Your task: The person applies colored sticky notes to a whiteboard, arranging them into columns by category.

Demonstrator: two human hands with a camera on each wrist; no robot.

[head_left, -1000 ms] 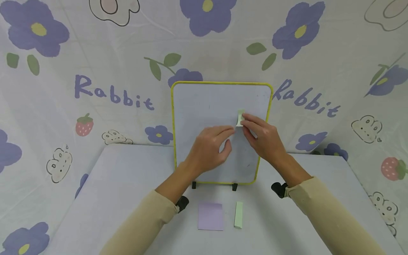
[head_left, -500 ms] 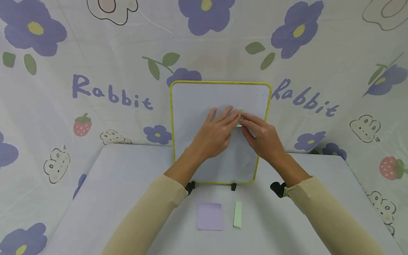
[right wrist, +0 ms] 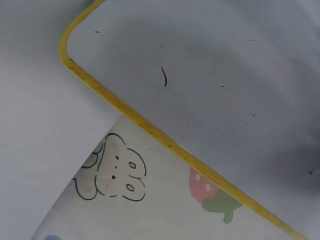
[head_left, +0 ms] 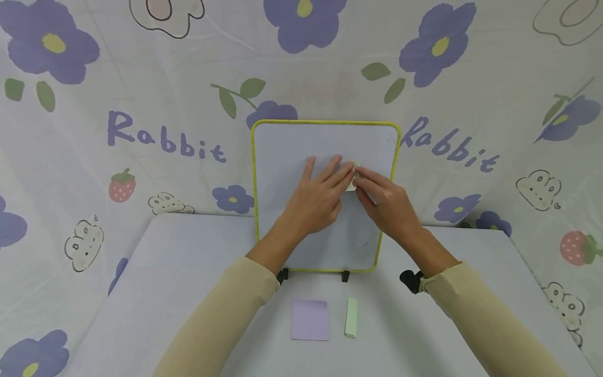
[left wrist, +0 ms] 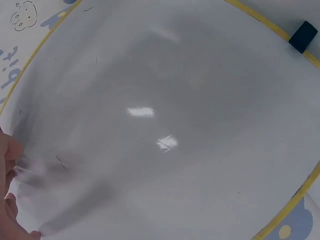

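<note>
In the head view, a small pale green sticky note (head_left: 350, 186) is against the upper right part of a whiteboard (head_left: 325, 246) with a yellow rim. My right hand (head_left: 388, 204) pinches the note at its right side with curled fingers. My left hand (head_left: 315, 201) lies with straight, spread fingers on the board, its fingertips at the note's left side. The fingers hide most of the note. Only part of the left hand (left wrist: 9, 200) shows at the edge of the left wrist view. The right wrist view shows the board but no hand.
Two black feet, one at the right (head_left: 346, 276), hold the board upright on a white table (head_left: 188, 293). In front lie a purple sticky note pad (head_left: 310, 320) and a narrow green sticky note pad (head_left: 350, 318). A patterned cloth (head_left: 179, 78) hangs behind.
My left hand has moved up and right, spreading its fingers onto the board beside the green note. The right hand stays nearly in place, while the note's lower edge has shifted slightly down and left.
</note>
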